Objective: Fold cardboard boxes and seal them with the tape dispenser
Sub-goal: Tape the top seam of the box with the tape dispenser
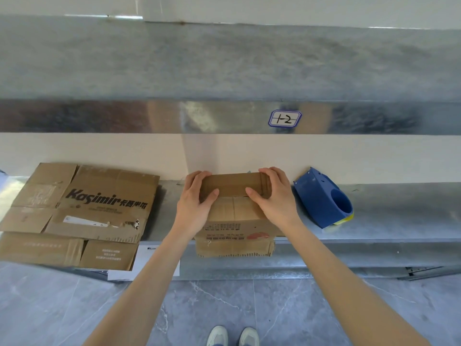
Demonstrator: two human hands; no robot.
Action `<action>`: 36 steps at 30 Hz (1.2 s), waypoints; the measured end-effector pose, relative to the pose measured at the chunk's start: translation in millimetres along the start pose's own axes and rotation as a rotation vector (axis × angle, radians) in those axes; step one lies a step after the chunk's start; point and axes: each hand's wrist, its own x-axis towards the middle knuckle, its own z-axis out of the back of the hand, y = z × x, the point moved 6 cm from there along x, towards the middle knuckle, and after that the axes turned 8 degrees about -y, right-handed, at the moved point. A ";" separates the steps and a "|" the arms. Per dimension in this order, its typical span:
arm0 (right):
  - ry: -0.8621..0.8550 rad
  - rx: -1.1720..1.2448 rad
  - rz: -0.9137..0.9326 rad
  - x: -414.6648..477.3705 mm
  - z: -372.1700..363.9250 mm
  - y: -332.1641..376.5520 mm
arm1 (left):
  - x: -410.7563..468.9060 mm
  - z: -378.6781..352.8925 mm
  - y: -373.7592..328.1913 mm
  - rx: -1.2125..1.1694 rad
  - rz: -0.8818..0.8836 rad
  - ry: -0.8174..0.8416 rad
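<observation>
A small brown cardboard box [234, 216] stands on the metal shelf [386, 216] in the middle, its near flap hanging over the shelf's front edge. My left hand [195, 198] grips the left end of the far top flap, thumb on the near side and fingers curled over the back. My right hand [273, 193] grips the right end of the same flap the same way. The flap is bent toward me over the box top. A blue tape dispenser [324, 201] lies on the shelf just right of my right hand, untouched.
Flattened cardboard boxes [74, 216] printed "Kasimir" lie stacked on the shelf's left part, overhanging its front edge. An upper metal shelf [224, 71] with a "1-2" label [285, 118] juts out above. A white wall backs the shelf. Grey tiled floor and my shoes are below.
</observation>
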 end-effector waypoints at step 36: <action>0.183 -0.401 0.449 -10.4 -2.4 22.5 | -4.6 -5.4 -14.8 0.359 -0.340 0.115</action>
